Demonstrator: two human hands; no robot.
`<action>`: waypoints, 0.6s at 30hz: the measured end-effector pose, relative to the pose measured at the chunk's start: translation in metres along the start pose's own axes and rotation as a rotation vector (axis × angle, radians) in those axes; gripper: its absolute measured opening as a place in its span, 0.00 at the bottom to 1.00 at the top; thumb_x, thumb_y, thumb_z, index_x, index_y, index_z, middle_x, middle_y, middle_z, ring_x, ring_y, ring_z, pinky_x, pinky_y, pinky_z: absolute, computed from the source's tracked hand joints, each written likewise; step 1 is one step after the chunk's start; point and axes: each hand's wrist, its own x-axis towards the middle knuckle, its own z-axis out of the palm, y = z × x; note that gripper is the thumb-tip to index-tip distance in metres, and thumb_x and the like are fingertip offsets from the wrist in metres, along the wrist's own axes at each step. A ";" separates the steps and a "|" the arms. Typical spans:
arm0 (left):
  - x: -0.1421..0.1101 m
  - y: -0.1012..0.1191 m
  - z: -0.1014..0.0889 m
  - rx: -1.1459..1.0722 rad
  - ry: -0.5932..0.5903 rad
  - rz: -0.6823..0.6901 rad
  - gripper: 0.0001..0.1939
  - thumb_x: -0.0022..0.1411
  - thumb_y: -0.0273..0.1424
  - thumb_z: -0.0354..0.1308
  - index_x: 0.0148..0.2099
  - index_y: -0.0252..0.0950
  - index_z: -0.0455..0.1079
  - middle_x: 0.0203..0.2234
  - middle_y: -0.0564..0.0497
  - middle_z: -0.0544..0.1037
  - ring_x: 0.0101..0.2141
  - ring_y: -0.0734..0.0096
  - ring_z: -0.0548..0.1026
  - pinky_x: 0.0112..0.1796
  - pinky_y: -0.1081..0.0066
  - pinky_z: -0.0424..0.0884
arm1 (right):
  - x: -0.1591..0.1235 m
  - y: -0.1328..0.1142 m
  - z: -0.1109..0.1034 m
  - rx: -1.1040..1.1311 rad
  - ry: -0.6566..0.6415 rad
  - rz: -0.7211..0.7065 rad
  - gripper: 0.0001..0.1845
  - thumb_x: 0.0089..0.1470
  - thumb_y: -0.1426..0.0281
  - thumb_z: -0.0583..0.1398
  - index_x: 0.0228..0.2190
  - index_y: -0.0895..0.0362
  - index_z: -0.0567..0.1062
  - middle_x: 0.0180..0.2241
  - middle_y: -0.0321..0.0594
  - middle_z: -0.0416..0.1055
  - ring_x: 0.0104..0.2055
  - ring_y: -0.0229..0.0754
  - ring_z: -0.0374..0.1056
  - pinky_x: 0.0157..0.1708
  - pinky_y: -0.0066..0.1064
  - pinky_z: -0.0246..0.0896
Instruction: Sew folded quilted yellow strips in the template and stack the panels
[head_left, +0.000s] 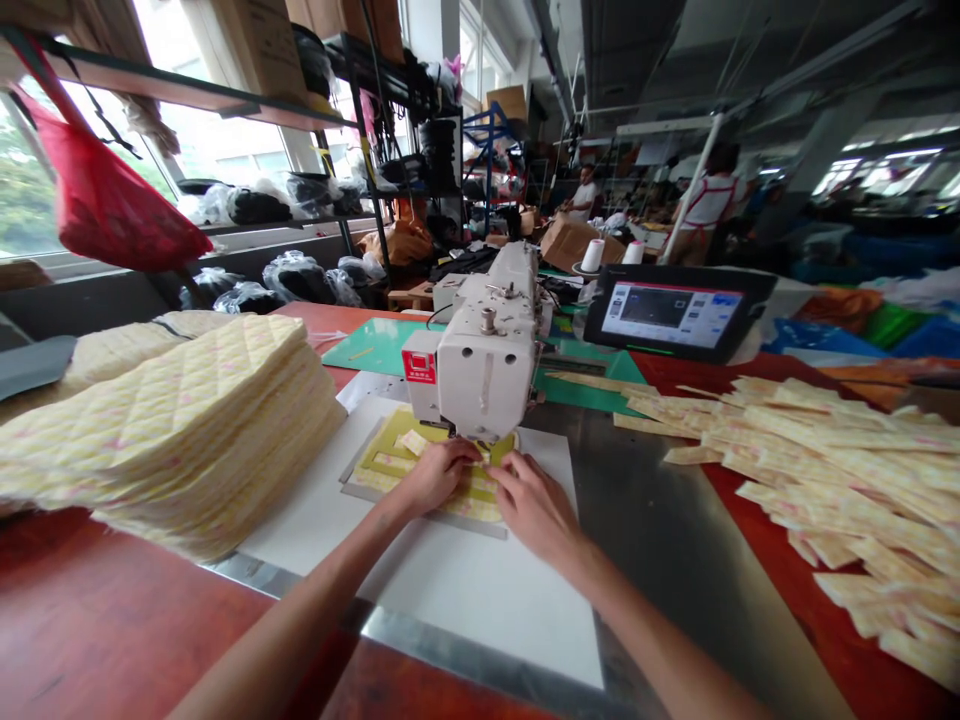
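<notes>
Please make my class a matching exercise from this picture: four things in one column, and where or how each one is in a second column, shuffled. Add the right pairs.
Things
1. Left hand
2. Quilted fabric pieces
3. Fabric strips
4. Screen

Places and states
A. Lit up, with a dark surround
B. Loosely heaped at the picture's right
C. At the yellow-green panel, just below the head of the sewing machine
D. Stacked in layers at the picture's left

Right pairs: 1-C, 2-D, 3-B, 4-A
</notes>
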 end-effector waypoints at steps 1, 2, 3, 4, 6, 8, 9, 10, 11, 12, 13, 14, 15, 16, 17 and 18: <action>-0.001 0.000 0.000 0.002 0.002 0.010 0.24 0.53 0.15 0.46 0.43 0.33 0.79 0.41 0.45 0.83 0.42 0.66 0.81 0.47 0.67 0.77 | 0.000 0.001 0.000 -0.022 -0.002 -0.007 0.17 0.62 0.77 0.56 0.48 0.51 0.79 0.44 0.44 0.72 0.45 0.48 0.69 0.42 0.37 0.70; -0.002 0.001 0.000 0.005 0.001 0.023 0.24 0.53 0.15 0.46 0.43 0.34 0.79 0.41 0.45 0.83 0.42 0.66 0.81 0.47 0.66 0.77 | 0.001 0.002 0.000 -0.044 -0.004 -0.013 0.18 0.61 0.77 0.57 0.47 0.50 0.79 0.43 0.44 0.73 0.46 0.49 0.69 0.42 0.37 0.70; -0.004 0.002 0.000 0.009 -0.003 0.039 0.24 0.54 0.15 0.46 0.44 0.34 0.79 0.41 0.45 0.83 0.42 0.66 0.81 0.48 0.66 0.77 | 0.001 0.003 0.000 -0.060 -0.007 -0.017 0.18 0.61 0.77 0.57 0.48 0.50 0.80 0.43 0.44 0.73 0.47 0.50 0.69 0.42 0.37 0.69; -0.005 0.003 -0.001 0.012 -0.005 0.057 0.23 0.55 0.15 0.47 0.44 0.34 0.79 0.42 0.45 0.83 0.43 0.66 0.81 0.49 0.66 0.77 | 0.001 0.004 0.000 -0.069 -0.008 -0.016 0.18 0.61 0.77 0.57 0.48 0.50 0.80 0.42 0.44 0.73 0.47 0.50 0.68 0.42 0.37 0.69; -0.010 0.005 -0.004 0.026 -0.005 0.085 0.21 0.59 0.16 0.48 0.46 0.34 0.79 0.44 0.44 0.82 0.45 0.65 0.80 0.51 0.64 0.76 | 0.001 0.006 0.001 -0.055 -0.005 0.004 0.19 0.62 0.77 0.57 0.49 0.49 0.80 0.41 0.43 0.73 0.47 0.50 0.68 0.42 0.38 0.69; -0.016 0.005 -0.008 0.082 0.016 0.087 0.19 0.62 0.18 0.50 0.47 0.34 0.79 0.45 0.43 0.81 0.46 0.62 0.78 0.51 0.61 0.75 | 0.000 0.007 0.001 -0.010 0.002 0.035 0.19 0.62 0.77 0.57 0.49 0.48 0.80 0.41 0.42 0.73 0.46 0.49 0.68 0.44 0.38 0.70; -0.018 0.005 -0.010 0.117 0.031 0.077 0.18 0.63 0.19 0.51 0.48 0.35 0.79 0.45 0.43 0.81 0.46 0.61 0.78 0.51 0.60 0.75 | 0.000 0.008 0.001 0.015 0.005 0.051 0.20 0.62 0.77 0.57 0.49 0.48 0.80 0.41 0.42 0.73 0.46 0.48 0.68 0.45 0.37 0.70; -0.020 0.004 -0.012 0.146 0.045 0.063 0.18 0.63 0.20 0.51 0.47 0.35 0.79 0.44 0.43 0.81 0.46 0.60 0.77 0.51 0.59 0.75 | -0.001 0.008 0.002 0.036 0.006 0.061 0.20 0.62 0.77 0.57 0.50 0.48 0.81 0.41 0.42 0.73 0.46 0.48 0.68 0.45 0.37 0.69; -0.022 0.002 -0.013 0.164 0.055 0.050 0.17 0.64 0.20 0.51 0.47 0.36 0.79 0.44 0.44 0.81 0.46 0.60 0.77 0.51 0.59 0.74 | -0.001 0.008 0.002 0.052 0.005 0.067 0.21 0.62 0.77 0.57 0.50 0.47 0.80 0.41 0.42 0.73 0.46 0.48 0.68 0.46 0.38 0.69; -0.024 0.001 -0.014 0.168 0.060 0.040 0.17 0.64 0.20 0.51 0.47 0.36 0.79 0.44 0.44 0.81 0.46 0.60 0.77 0.51 0.59 0.74 | -0.001 0.008 0.002 0.065 0.003 0.068 0.21 0.63 0.77 0.56 0.50 0.47 0.80 0.41 0.42 0.72 0.46 0.48 0.68 0.47 0.38 0.69; -0.025 -0.001 -0.015 0.156 0.062 0.035 0.18 0.64 0.20 0.51 0.47 0.36 0.79 0.45 0.44 0.81 0.47 0.60 0.78 0.52 0.59 0.74 | -0.001 0.008 0.002 0.073 0.001 0.069 0.21 0.63 0.77 0.56 0.51 0.47 0.80 0.41 0.42 0.72 0.46 0.48 0.68 0.47 0.38 0.69; -0.026 -0.002 -0.015 0.142 0.063 0.034 0.18 0.64 0.20 0.51 0.48 0.36 0.79 0.46 0.44 0.81 0.47 0.60 0.78 0.52 0.60 0.74 | -0.002 0.008 0.002 0.079 -0.001 0.070 0.22 0.62 0.77 0.56 0.51 0.47 0.80 0.41 0.42 0.72 0.46 0.48 0.68 0.47 0.38 0.69; -0.027 -0.003 -0.015 0.130 0.063 0.036 0.18 0.64 0.20 0.51 0.49 0.36 0.79 0.47 0.44 0.81 0.48 0.61 0.78 0.52 0.60 0.74 | -0.002 0.009 0.002 0.084 -0.002 0.072 0.22 0.62 0.78 0.56 0.51 0.48 0.80 0.41 0.42 0.72 0.46 0.48 0.68 0.48 0.38 0.69; -0.027 -0.003 -0.015 0.121 0.064 0.036 0.18 0.65 0.20 0.51 0.49 0.36 0.79 0.47 0.44 0.81 0.48 0.61 0.78 0.52 0.61 0.74 | -0.002 0.009 0.003 0.090 -0.004 0.075 0.22 0.62 0.78 0.56 0.52 0.48 0.80 0.41 0.42 0.72 0.46 0.48 0.68 0.48 0.39 0.69; -0.027 -0.003 -0.014 0.113 0.063 0.036 0.18 0.65 0.20 0.51 0.50 0.36 0.78 0.47 0.44 0.81 0.48 0.61 0.78 0.52 0.61 0.74 | -0.003 0.010 0.003 0.096 -0.007 0.076 0.23 0.62 0.78 0.56 0.52 0.48 0.80 0.41 0.42 0.72 0.46 0.48 0.68 0.48 0.39 0.69; -0.027 -0.003 -0.013 0.105 0.060 0.035 0.18 0.65 0.20 0.51 0.50 0.35 0.78 0.47 0.44 0.81 0.48 0.61 0.78 0.52 0.61 0.74 | -0.004 0.011 0.003 0.101 -0.008 0.078 0.23 0.62 0.78 0.55 0.52 0.48 0.79 0.41 0.42 0.72 0.46 0.48 0.67 0.49 0.39 0.69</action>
